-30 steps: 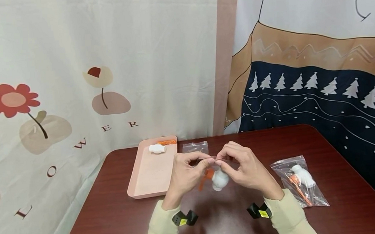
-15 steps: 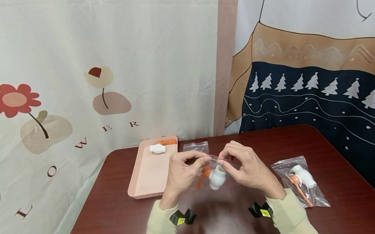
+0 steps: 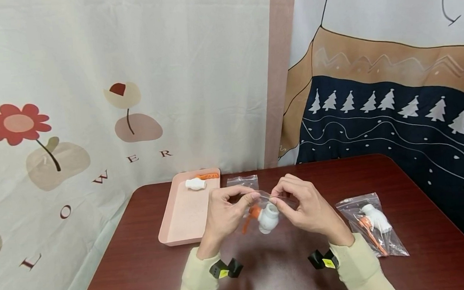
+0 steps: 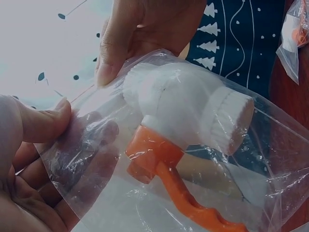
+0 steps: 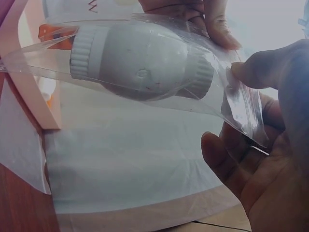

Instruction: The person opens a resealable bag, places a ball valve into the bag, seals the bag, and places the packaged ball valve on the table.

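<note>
Between my hands hangs a clear zip bag (image 4: 87, 166) with a white plastic ball valve (image 3: 269, 218) inside. Its orange lever handle (image 4: 181, 188) points down and to the side, seen through the film in the left wrist view. My left hand (image 3: 227, 211) pinches the bag's top edge between thumb and index finger. Just across from it, my right hand (image 3: 307, 208) pinches the same edge. A small gap separates the two thumbs in the head view. Whether the seal is parted cannot be made out.
At the left stands a pink tray (image 3: 184, 214) holding a white valve body (image 3: 196, 184) and an orange handle (image 3: 208, 176). Another zip bag (image 3: 242, 182) lies behind my hands. To the right is a bagged valve (image 3: 376, 220) with an orange handle, on the dark red table (image 3: 135, 266).
My hands have drawn slightly apart along the bag's edge. The bagged valve has swung a little left and up, and its round open end faces up more.
</note>
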Available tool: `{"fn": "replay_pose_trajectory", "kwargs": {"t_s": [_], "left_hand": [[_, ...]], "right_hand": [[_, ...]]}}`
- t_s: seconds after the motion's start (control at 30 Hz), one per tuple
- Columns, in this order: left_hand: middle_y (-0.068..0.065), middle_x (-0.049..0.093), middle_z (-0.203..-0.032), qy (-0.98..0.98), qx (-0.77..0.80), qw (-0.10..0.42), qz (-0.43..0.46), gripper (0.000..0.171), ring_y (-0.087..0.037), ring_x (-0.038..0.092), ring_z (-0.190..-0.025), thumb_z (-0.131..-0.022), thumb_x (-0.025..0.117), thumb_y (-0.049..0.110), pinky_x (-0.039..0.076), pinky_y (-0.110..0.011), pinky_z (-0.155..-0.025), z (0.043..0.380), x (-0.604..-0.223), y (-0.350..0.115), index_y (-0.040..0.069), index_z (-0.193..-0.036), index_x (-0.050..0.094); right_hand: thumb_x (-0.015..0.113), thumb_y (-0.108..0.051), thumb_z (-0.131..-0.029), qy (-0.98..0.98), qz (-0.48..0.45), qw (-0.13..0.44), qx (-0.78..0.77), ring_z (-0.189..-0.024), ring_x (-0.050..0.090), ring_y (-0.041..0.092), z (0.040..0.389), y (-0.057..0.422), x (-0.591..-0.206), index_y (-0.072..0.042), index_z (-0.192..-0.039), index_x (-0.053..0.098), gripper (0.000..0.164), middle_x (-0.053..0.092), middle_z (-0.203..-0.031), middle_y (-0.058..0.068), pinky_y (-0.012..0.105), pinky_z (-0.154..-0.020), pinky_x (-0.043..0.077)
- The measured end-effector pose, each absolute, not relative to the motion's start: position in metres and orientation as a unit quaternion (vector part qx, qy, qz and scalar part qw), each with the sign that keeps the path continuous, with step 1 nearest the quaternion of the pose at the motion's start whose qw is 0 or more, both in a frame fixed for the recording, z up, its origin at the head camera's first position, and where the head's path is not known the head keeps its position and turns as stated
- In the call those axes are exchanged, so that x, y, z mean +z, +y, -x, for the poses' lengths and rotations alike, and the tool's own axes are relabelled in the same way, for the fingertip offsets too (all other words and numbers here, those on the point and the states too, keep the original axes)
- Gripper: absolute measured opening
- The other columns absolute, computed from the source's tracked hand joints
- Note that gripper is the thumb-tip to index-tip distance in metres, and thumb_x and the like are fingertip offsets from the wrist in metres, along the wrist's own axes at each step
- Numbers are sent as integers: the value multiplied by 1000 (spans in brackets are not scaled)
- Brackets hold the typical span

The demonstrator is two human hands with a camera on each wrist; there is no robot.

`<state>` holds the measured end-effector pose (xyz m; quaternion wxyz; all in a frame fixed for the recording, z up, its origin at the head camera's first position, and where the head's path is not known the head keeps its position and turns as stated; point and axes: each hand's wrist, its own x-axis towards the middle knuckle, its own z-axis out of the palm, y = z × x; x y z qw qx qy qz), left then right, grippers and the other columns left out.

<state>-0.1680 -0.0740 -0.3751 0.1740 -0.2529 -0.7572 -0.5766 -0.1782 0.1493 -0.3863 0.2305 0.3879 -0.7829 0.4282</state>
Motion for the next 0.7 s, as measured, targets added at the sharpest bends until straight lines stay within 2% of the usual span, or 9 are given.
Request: {"fn": "replay_pose_trajectory", "kwargs": {"t_s": [0.23, 0.4, 0.7], "left_hand": [[-6, 79, -80, -753, -583, 178, 247, 7, -12, 74, -72, -89, 81, 15, 59, -26, -67, 169, -374, -77, 8, -89, 81], [-10, 78, -79, -749, -588, 187, 242, 9, -10, 73, -71, -89, 80, 12, 58, -24, -65, 170, -372, -81, 3, -89, 80], [-10, 78, -78, -754, -587, 184, 229, 9, -8, 70, -71, -87, 81, 12, 57, -22, -66, 171, -371, -85, 2, -89, 80]], "right_hand": [[76, -7, -89, -787, -387, 226, 423, -77, 49, 3, 177, 152, -385, -23, -91, 67, 18, 54, -81, -12, 17, -64, 43], [76, -9, -90, -790, -386, 219, 424, -79, 49, 3, 177, 155, -385, -23, -91, 67, 17, 53, -81, -12, 24, -64, 45], [76, -10, -91, -794, -384, 213, 421, -79, 49, 3, 179, 157, -387, -24, -91, 66, 17, 52, -81, -12, 16, -65, 43]]}}
